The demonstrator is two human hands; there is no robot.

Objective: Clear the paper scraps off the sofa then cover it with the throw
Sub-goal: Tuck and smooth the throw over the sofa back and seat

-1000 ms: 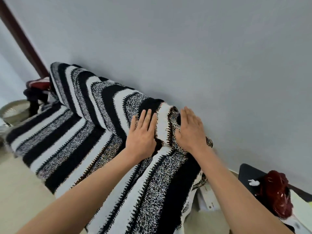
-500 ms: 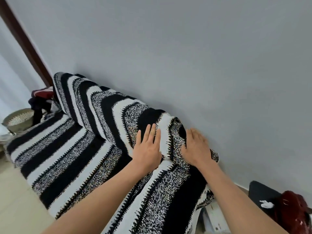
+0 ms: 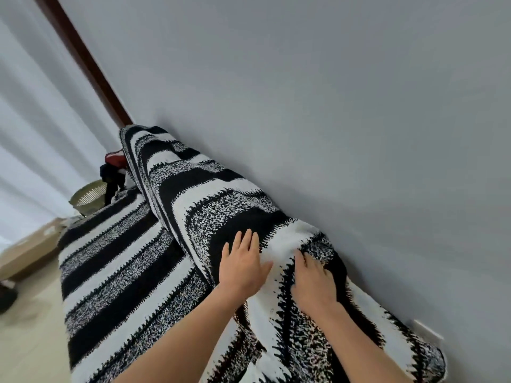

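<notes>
Covering the sofa's seat and backrest along the grey wall (image 3: 331,106), the throw (image 3: 124,272) is a knit in broad black, white and speckled stripes, bunched at the near end. Left hand (image 3: 243,268) presses flat on it, fingers (image 3: 247,240) straight; right hand (image 3: 313,283) lies on the bunched fold, fingers bent, tips sunk in the knit, grip cannot be told. Beyond the far end: pale basket (image 3: 87,199), red-and-dark bundle (image 3: 114,164), cardboard box (image 3: 30,250) on the floor (image 3: 27,341).

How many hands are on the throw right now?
2. The left hand lies flat on the throw's upright part; the right hand rests on the fabric beside it, nearer the wall.
</notes>
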